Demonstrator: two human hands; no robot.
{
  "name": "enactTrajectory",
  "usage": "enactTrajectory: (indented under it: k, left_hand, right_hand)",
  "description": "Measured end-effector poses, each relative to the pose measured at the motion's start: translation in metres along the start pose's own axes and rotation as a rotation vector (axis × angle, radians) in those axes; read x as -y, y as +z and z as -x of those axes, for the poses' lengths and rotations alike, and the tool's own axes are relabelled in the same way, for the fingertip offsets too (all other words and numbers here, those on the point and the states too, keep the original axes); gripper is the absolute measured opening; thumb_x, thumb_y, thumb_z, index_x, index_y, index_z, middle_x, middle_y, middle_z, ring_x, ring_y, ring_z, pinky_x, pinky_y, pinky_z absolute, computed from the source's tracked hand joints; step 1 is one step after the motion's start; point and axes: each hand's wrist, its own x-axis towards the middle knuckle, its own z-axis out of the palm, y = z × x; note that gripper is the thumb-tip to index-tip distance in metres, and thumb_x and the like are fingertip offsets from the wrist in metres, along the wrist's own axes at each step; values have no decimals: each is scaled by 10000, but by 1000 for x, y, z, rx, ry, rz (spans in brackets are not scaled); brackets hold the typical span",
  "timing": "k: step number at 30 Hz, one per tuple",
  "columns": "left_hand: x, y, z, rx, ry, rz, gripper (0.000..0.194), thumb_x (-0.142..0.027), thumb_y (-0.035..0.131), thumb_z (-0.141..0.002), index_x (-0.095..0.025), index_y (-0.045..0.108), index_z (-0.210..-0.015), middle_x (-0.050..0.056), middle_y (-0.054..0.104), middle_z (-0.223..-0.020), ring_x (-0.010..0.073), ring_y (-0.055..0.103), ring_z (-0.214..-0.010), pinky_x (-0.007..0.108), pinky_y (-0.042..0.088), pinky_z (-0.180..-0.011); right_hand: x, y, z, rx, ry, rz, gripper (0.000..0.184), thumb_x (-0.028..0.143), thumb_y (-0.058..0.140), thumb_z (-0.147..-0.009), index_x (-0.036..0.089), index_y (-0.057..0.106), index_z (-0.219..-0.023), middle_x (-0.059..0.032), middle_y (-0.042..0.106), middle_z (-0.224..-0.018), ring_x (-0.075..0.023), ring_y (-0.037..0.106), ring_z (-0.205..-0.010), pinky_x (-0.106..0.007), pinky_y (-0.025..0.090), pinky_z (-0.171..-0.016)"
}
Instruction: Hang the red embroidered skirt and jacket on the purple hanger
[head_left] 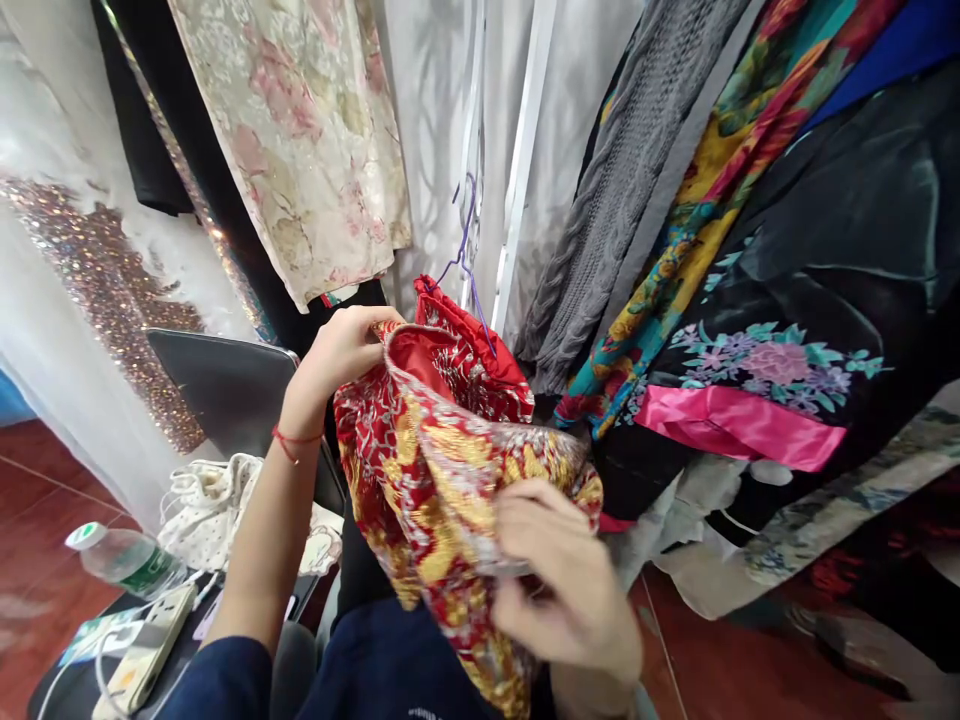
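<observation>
The brocade garment (pixel 412 470), seemingly half arranged, is pinched by left hand (pixel 349 345), while grip of blurred right hand (pixel 566 585) cannot be told.

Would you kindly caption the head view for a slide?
Red-and-gold patterned fabric garment gripped by the left hand, the blurred right hand over it, thin purple hanger behind.

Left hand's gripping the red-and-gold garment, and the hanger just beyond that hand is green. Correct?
Not the color: the hanger is purple, not green, as the head view shows. The rest holds: the left hand grips the red-and-gold garment, with the hanger just beyond.
</observation>
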Motion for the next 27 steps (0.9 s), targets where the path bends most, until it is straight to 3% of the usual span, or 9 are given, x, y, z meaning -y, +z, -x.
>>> enactTrajectory:
  k: [4,9,11,14,17,19,21,24,27]
  left_hand:
    - [11,-12,-11,128,93,174,191,-338,641,-759,-167,671,-679,94,670,-907,224,630,-926,365,512,-867]
    - [12,-9,17,6,-27,402,243,-435,718,-742,-198,683,-700,127,680,-951,312,627,-1036,436,546,-818]
    - [9,0,20,-35,-27,437,247,-460,723,-750,-214,706,-762,125,692,-962,325,628,-1060,459,547,-821]
    - [12,9,6,3,6,448,302,-500,763,-708,-228,720,-834,113,706,-1002,316,637,-1092,447,550,-869]
    - [37,10,-9,2,-20,536,446,-561,758,-686,-213,709,-961,104,722,-1069,293,648,-1100,419,539,-943]
    - [63,10,-10,19,-127,675,548,-677,610,-769,-197,693,-1019,115,735,-1063,292,659,-1093,435,540,-940]
    - [91,13,-2,202,-202,798,718,-792,452,-782,-179,684,-1075,151,738,-1069,307,666,-1098,471,543,-921]
    - [122,24,9,321,-142,599,752,-633,767,-591,-185,658,-1185,132,743,-1082,295,679,-1077,448,530,-937]
    - [136,30,2,243,-249,101,653,-487,839,-560,-186,698,-1121,109,757,-1045,308,676,-1078,401,521,-926]
  right_hand:
    - [-8,30,-31,91,-44,-207,363,41,515,-762,279,577,-1029,-5,681,-824,-189,655,-786,-394,565,-785]
    - [-78,34,-61,-172,76,-197,211,164,566,-897,326,651,-1003,-49,576,-1357,-257,540,-1288,-524,451,-1053]
    - [-108,40,-74,-139,117,-275,78,279,629,-906,323,656,-964,-38,564,-1369,-273,486,-1349,-554,363,-1133]
    - [-145,49,-91,-40,107,-486,130,386,654,-902,287,619,-979,-41,632,-1208,-242,576,-1219,-478,412,-1094]
    - [-167,52,-101,-56,207,-425,185,398,636,-909,251,599,-1014,-24,644,-1048,-192,620,-1017,-375,463,-999]
    - [-176,51,-105,-126,276,-333,207,408,618,-909,234,587,-1016,-11,637,-977,-175,613,-930,-330,475,-934]
    - [-184,52,-111,-205,302,-269,212,411,602,-908,226,577,-1010,-6,632,-948,-170,604,-882,-308,478,-886]
    - [-190,65,-127,-234,238,-196,164,364,577,-910,222,585,-992,-17,633,-951,-183,603,-888,-315,474,-884]
    - [-193,87,-152,-157,100,-104,125,288,535,-913,220,609,-988,-55,643,-997,-219,605,-952,-355,465,-920]
